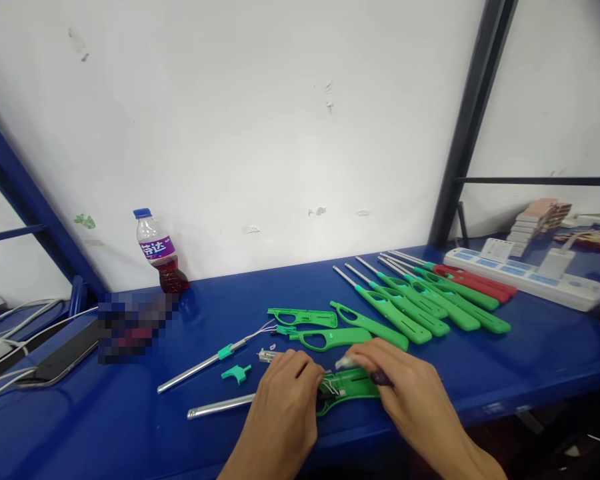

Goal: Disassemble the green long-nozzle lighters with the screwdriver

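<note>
My left hand [286, 407] is closed over the front of an open green lighter body [354, 383], with a metal tube [220, 405] sticking out to its left. Thin white wires show inside the body. My right hand [414, 393] is closed at the rear of that body, around a small dark object [381, 379]; a whitish piece [346, 362] shows by its fingertips. Beyond my hands lie a green half shell [305, 318] and more green shells [335, 339]. A second metal tube with wires [205, 365] and a green trigger [237, 374] lie to the left.
Several assembled green lighters [395, 313] and red ones [480, 283] lie at the right on the blue table [220, 300]. A power strip [525, 275] is behind them. A bottle [160, 252] stands by the wall; a phone [67, 353] and cables are at the left.
</note>
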Demonstrator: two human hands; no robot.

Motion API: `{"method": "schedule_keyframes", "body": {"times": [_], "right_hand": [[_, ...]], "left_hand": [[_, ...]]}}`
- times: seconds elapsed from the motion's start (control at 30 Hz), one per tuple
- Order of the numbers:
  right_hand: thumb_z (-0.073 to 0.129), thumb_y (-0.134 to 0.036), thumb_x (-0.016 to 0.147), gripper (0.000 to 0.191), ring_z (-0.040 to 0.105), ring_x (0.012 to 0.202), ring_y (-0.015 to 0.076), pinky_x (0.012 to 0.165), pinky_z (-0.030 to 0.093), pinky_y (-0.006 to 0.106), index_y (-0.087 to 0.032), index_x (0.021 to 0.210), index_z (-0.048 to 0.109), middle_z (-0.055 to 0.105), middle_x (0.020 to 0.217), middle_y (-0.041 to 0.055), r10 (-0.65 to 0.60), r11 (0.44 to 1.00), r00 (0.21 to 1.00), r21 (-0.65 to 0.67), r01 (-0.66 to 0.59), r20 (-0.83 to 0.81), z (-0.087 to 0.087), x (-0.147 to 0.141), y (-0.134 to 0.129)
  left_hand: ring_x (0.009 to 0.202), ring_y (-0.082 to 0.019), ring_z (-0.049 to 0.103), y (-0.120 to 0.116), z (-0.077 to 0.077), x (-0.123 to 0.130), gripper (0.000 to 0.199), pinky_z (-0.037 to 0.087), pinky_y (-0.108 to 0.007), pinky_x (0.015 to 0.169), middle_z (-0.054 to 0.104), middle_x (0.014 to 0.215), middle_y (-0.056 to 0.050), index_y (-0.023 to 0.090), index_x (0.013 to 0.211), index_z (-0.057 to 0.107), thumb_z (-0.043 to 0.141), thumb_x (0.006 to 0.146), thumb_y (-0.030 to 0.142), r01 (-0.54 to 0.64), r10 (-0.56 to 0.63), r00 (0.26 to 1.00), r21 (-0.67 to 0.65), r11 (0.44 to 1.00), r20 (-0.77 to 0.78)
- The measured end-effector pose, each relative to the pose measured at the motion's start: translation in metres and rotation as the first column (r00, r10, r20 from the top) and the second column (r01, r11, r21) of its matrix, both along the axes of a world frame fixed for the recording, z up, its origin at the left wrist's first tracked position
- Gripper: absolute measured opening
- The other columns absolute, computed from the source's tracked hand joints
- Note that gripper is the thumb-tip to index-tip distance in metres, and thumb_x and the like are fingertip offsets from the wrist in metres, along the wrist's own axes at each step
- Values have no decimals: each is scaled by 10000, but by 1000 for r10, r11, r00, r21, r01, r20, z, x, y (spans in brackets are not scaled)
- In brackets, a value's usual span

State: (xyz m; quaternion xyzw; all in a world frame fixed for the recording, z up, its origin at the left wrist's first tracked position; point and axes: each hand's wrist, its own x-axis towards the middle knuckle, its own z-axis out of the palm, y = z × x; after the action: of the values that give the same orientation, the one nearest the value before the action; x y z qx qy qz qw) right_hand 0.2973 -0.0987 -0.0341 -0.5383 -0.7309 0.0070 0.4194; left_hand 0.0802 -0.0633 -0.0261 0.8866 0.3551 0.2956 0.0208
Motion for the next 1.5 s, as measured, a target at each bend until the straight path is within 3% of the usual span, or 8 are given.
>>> {"method": "schedule_keyframes", "body": {"times": [0.1, 0.3, 0.4, 0.57, 0.8, 1.5], "right_hand": [[452, -222, 1041, 248, 757, 876, 174, 740, 555, 250, -273, 1060, 694, 772, 1008, 25, -127, 985, 992, 117, 129, -28, -4, 2, 2], [474, -207, 1045, 241, 753, 930, 163, 822, 582, 236, -274, 1145, 683, 749, 1094, 43, 44, 989, 998, 139, -50, 48, 0, -4, 3], [491, -179, 1030, 265, 761, 911, 161, 814, 592, 239, -284, 1196, 670, 739, 1135, 37, 75, 990, 993, 115, -85, 90, 2, -11, 6], [478, -153, 1030, 280, 753, 912, 175, 786, 588, 257, -269, 1204, 664, 732, 1148, 51, 137, 988, 988, 57, -142, 74, 0, -19, 8], [491, -176, 1037, 263, 730, 926, 158, 813, 565, 249, -299, 1183, 672, 724, 1121, 21, 212, 977, 976, -22, -214, -49, 1, -15, 3], [487, -234, 1052, 232, 722, 934, 160, 832, 541, 277, -349, 1162, 655, 702, 1128, -13, 156, 980, 987, -119, -161, -45, 0, -16, 3]], "left_hand": [[842, -215, 632, 0, 0, -1, 303, 542, -419, 847, 673, 903, -59, 201, 952, 674, 402, 994, 74, -34, 34, 999, -7, 999, 19], [880, -222, 647, -3, 4, 1, 260, 536, -449, 915, 692, 949, -54, 215, 979, 674, 444, 991, 92, -40, 39, 999, 31, 999, 29], [948, -247, 641, -5, 6, 2, 211, 527, -481, 925, 693, 1071, -71, 209, 1144, 636, 513, 987, 140, -29, 26, 998, 60, 998, 48], [849, -228, 599, -2, 5, 1, 185, 509, -436, 814, 670, 947, -45, 200, 959, 609, 451, 1018, 125, -45, 41, 998, 68, 997, 53], [840, -212, 579, -3, 5, 1, 203, 482, -412, 831, 659, 952, -39, 201, 973, 601, 427, 1025, 111, -30, 27, 999, 104, 994, 25], [838, -221, 558, -4, 1, 1, 260, 486, -399, 783, 630, 897, -43, 198, 930, 584, 444, 920, -21, -54, 61, 997, 172, 984, -37]]}}
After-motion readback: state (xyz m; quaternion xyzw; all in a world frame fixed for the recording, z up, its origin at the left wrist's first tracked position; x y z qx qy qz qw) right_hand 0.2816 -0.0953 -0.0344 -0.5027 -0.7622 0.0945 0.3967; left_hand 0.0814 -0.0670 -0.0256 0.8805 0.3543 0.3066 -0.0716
